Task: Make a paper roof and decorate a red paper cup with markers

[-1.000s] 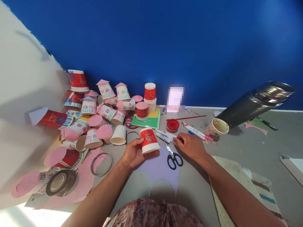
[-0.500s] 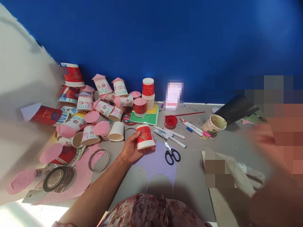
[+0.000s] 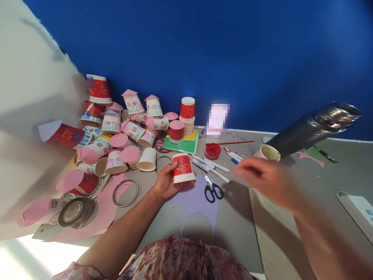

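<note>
My left hand (image 3: 169, 181) is closed round a red and white paper cup (image 3: 182, 167), held upside down over a cut purple paper sheet (image 3: 194, 202). My right hand (image 3: 259, 177) is smeared by motion above the table, to the right of the markers (image 3: 214, 165); whether its fingers hold anything does not show. Between the two hands lie black-handled scissors (image 3: 213, 191), their blades pointing toward the markers. A small tub of red paint (image 3: 213, 151) stands behind the markers, with a thin red brush (image 3: 233, 143) beyond it.
Decorated paper cups (image 3: 110, 124) with pink paper tops are heaped at the left. Tape rolls (image 3: 125, 193) lie nearby on pink paper. A patterned cup (image 3: 271, 152) and a dark flask (image 3: 309, 130) are at the right. Stacked cups (image 3: 187, 109) stand near the blue wall.
My right hand has moved left from the right edge toward the markers. The view has shifted slightly, and the flask now shows fully. My left hand keeps hold of the red cup.
</note>
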`<state>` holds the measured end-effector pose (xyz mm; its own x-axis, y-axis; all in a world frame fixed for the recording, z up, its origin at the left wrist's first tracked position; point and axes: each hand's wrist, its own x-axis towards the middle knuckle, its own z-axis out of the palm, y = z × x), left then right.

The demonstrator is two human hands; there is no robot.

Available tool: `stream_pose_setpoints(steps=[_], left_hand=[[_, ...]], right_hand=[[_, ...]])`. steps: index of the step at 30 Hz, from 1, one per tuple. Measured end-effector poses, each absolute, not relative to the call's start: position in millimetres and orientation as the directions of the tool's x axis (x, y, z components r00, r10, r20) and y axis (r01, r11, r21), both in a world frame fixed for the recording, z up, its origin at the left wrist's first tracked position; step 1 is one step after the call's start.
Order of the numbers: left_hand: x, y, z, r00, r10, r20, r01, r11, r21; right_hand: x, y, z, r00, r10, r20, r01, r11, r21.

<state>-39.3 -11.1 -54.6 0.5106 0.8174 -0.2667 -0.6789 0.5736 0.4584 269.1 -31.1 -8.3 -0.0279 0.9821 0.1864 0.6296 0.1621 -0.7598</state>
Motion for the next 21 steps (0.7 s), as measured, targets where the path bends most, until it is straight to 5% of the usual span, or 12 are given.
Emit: stream_pose_setpoints(steps=[3, 7, 21], left_hand=[[-38.3, -10.8, -57.5, 0.52, 0.808, -0.277, -0.676, 0.588, 0.445], [-39.1, -10.4, -61.6, 0.502, 0.818, -0.281, -0.689, 0.574, 0.442], [-38.9, -8.7, -52.3, 0.487, 0.838, -0.246, -0.727, 0.545, 0.418]], right_hand=[[251.4, -28.6, -16.3, -0.162, 0.986, 0.033, 0.859, 0.158, -0.488], [228.9, -24.7, -33.5, -0.188, 0.982, -0.023, 0.937, 0.172, -0.305], [235.5, -9.1, -26.4, -0.141, 0.99, -0.006, 0.983, 0.14, -0.118]])
